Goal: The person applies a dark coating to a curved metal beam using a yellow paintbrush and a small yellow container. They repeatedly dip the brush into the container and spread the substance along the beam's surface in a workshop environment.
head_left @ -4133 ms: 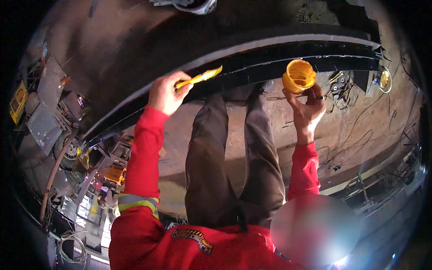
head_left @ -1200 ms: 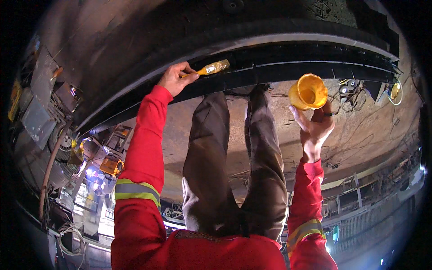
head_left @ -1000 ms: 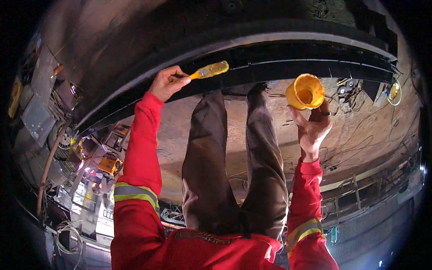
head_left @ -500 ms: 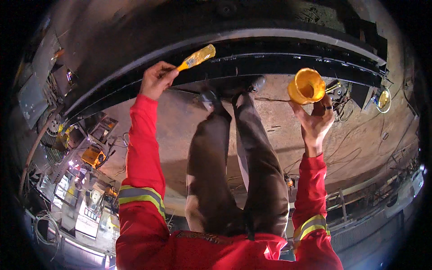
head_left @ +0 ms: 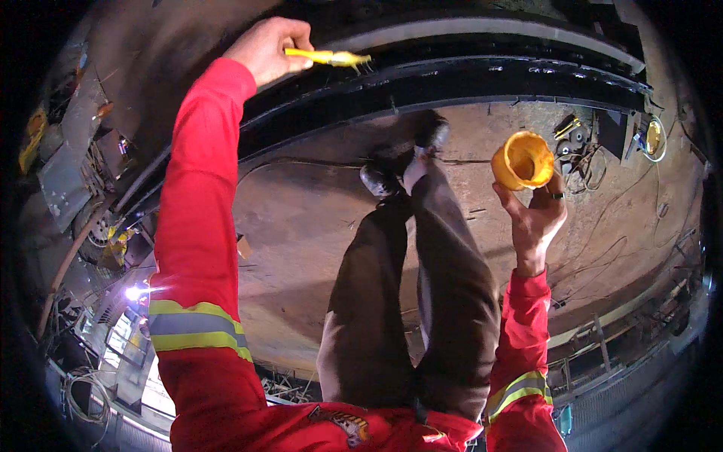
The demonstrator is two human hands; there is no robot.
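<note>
My left hand (head_left: 267, 49) is closed round the handle of a paintbrush (head_left: 331, 57) with a yellow handle and paint-coated bristles. Its bristle end points right, over a long dark metal beam (head_left: 444, 89); whether it touches the metal I cannot tell. Lower and to the right, my right hand (head_left: 536, 218) grips a yellow cup (head_left: 506, 167) from below and the side. The cup's mouth faces up toward me, its rim rough and smeared, with darker orange-brown inside.
Brown floor (head_left: 294, 226) lies under my feet, crossed by cables. Beyond the beam runs a light grey edge (head_left: 452, 29). At right is machinery with a coiled cable (head_left: 578, 147). A bright welding-like light (head_left: 135, 292) glares at left, near stacked metal and a hose (head_left: 71, 264).
My left hand with the paintbrush has moved farther out along the beam, and the brush now lies nearly level. The cup has shifted slightly right and down in view. My stance has shifted.
</note>
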